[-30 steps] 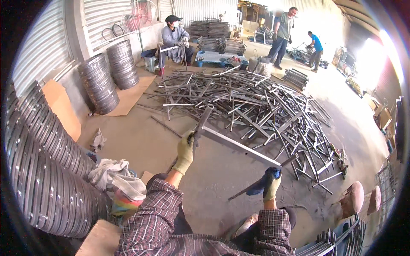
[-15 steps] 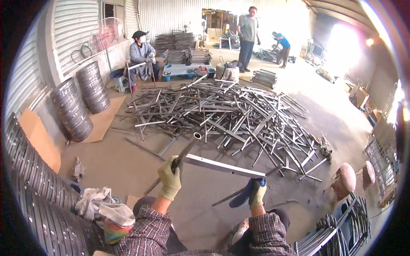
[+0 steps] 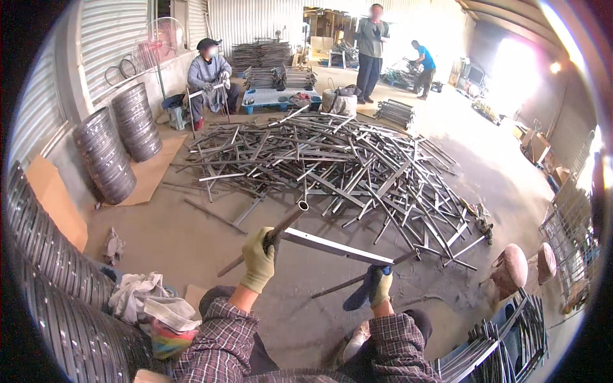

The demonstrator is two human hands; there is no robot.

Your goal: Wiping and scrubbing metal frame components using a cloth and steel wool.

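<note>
My left hand (image 3: pixel 258 263), in a pale yellow-green work glove, is closed around one dark tube of a metal frame. That frame (image 3: pixel 338 248) has two round tubes joined by a light flat crossbar, and it hangs tilted in front of my knees. My right hand (image 3: pixel 381 286), gloved as well, grips the other tube near the crossbar's right end. A dark blue cloth (image 3: pixel 357 297) is bunched at the right hand, against the frame; its far side is hidden. Beyond the hands lies a large heap of similar metal frames (image 3: pixel 319 163) on the floor.
Dark ribbed stacks (image 3: pixel 70 313) stand along my left, beside grey rags (image 3: pixel 153 303). More frames (image 3: pixel 504 338) are stacked at the lower right. A seated person (image 3: pixel 211 80) is behind the heap; a standing person (image 3: pixel 370 51) and a bending person (image 3: pixel 423 67) are farther back.
My view has shifted slightly; both hands keep their hold on the frame, which has turned a little. The standing person's hands have come up in front of the chest.
</note>
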